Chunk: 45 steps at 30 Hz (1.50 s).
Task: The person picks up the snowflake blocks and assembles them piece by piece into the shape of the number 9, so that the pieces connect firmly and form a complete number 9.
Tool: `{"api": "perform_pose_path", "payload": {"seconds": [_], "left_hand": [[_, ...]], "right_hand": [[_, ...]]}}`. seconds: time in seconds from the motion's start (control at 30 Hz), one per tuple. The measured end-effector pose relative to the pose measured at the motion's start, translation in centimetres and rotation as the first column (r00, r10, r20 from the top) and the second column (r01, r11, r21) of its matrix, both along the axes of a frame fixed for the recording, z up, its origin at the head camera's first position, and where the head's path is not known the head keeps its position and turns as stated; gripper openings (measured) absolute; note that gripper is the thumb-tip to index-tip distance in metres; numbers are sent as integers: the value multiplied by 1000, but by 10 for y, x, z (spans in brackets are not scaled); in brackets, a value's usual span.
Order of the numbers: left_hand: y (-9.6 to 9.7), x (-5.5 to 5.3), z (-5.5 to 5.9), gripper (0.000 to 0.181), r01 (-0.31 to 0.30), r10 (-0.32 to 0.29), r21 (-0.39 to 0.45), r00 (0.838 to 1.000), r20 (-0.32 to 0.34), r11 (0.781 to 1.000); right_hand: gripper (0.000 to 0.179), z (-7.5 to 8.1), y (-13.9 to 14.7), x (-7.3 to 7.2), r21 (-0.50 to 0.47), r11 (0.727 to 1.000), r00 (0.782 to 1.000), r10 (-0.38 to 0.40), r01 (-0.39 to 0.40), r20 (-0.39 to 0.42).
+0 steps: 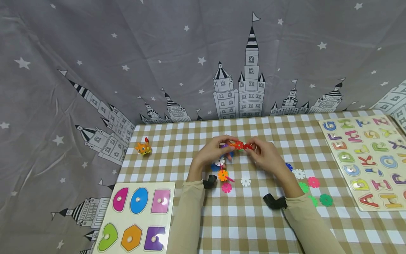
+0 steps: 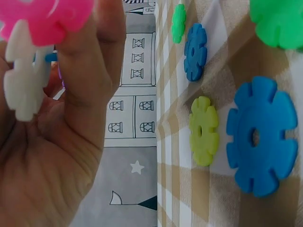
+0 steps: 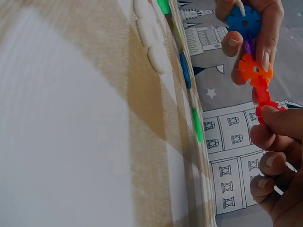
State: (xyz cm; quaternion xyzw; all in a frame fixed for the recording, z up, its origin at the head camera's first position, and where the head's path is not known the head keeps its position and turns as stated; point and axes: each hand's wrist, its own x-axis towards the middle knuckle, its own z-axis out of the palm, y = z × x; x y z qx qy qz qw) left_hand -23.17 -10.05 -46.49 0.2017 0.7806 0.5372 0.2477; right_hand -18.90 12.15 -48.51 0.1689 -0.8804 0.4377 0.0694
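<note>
My left hand (image 1: 213, 150) grips a chain of interlocking notched plastic discs. An orange disc (image 3: 255, 70) and a blue disc (image 3: 244, 22) of this chain show by its fingers in the right wrist view. My right hand (image 1: 268, 155) pinches a red disc (image 3: 269, 111) at the chain's end between thumb and finger. Below the left palm, the chain's other stretch includes an orange disc (image 1: 223, 175) and a pink disc (image 1: 226, 187). Close to the left wrist camera, a white disc (image 2: 23, 75) joins a pink one (image 2: 45, 19). The left fingers hide part of the chain.
A loose white disc (image 1: 245, 181) lies between the forearms. Several more, including a pink disc (image 1: 313, 182) and a dark green disc (image 1: 326, 200), lie beside the right forearm. An alphabet board (image 1: 350, 150) is at right, a shape board (image 1: 127, 219) and an orange figurine (image 1: 143, 147) at left.
</note>
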Motion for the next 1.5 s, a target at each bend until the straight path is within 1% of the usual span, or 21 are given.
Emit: {"api": "perform_pose_path", "payload": {"seconds": [0.17, 0.27, 0.37, 0.53, 0.67, 0.73, 0.83, 0.9, 1.0, 1.07, 1.1, 1.13, 1.17, 1.23, 1.27, 1.3, 1.33, 1.37, 1.43, 1.5], "left_hand": [[4, 0, -1, 34, -10, 10, 16, 1000, -26, 1000], [7, 1, 1, 32, -33, 33, 16, 999, -25, 999], [9, 2, 3, 31, -53, 53, 0, 998, -30, 999], [14, 2, 4, 29, -79, 76, -38, 995, -61, 996], [16, 2, 2, 27, -74, 70, -57, 995, -67, 996], [15, 3, 2, 26, -65, 63, -50, 997, -50, 997], [13, 2, 0, 30, -43, 43, -22, 999, -17, 999], [11, 2, 0, 38, -16, 16, -13, 1000, -12, 1000], [7, 1, -1, 48, 11, -13, -34, 999, -49, 999], [2, 0, -2, 48, 4, -10, -64, 996, -87, 998], [0, -1, -2, 46, -10, 3, -76, 995, -101, 997], [-3, -1, -2, 44, -25, 16, -83, 994, -111, 996], [-5, -2, -3, 42, -41, 31, -87, 993, -116, 995], [-10, -3, -3, 40, -69, 58, -91, 992, -116, 993], [-12, -3, -3, 40, -78, 69, -87, 992, -109, 993], [-13, -4, -3, 40, -85, 77, -80, 992, -98, 993], [-14, -4, -3, 39, -88, 81, -76, 993, -87, 993], [-15, -5, -3, 39, -90, 84, -77, 993, -81, 993], [-16, -5, -2, 39, -91, 86, -77, 994, -71, 993], [-16, -5, -1, 38, -88, 83, -75, 994, -68, 993]], "right_hand": [[9, -2, -1, -1, 19, 1000, 994, -21, 23, -109], [11, -3, -2, -1, 10, 999, 989, -37, 39, -145], [10, -3, -4, 0, 12, 999, 986, -49, 51, -156], [10, -5, -6, 0, 17, 999, 988, -43, 46, -151], [11, -6, -7, 1, 11, 999, 989, -40, 42, -145], [11, -5, -7, 1, 1, 1000, 990, -26, 27, -141], [9, -4, -6, 0, -23, 1000, 995, -9, 7, -102], [9, -3, -5, -1, -37, 999, 999, 1, -3, -43], [19, -3, 0, -3, -45, 999, 997, 28, -25, 71], [26, -2, 5, -3, -33, 996, 984, 89, -85, 153], [28, -3, 7, -3, -17, 991, 973, 132, -131, 189], [30, -2, 9, -3, -3, 982, 955, 185, -190, 230], [31, -2, 10, -2, 9, 967, 930, 241, -254, 279], [35, -1, 11, 1, 56, 922, 872, 341, -383, 351], [37, -1, 10, 3, 85, 900, 847, 367, -428, 384], [38, 0, 8, 5, 117, 879, 829, 381, -462, 409], [41, 1, 6, 7, 149, 860, 817, 390, -488, 424], [42, 2, 4, 9, 190, 846, 815, 383, -499, 434], [42, 4, 0, 11, 276, 823, 830, 358, -497, 427], [38, 5, -3, 13, 321, 810, 841, 343, -490, 418]]}}
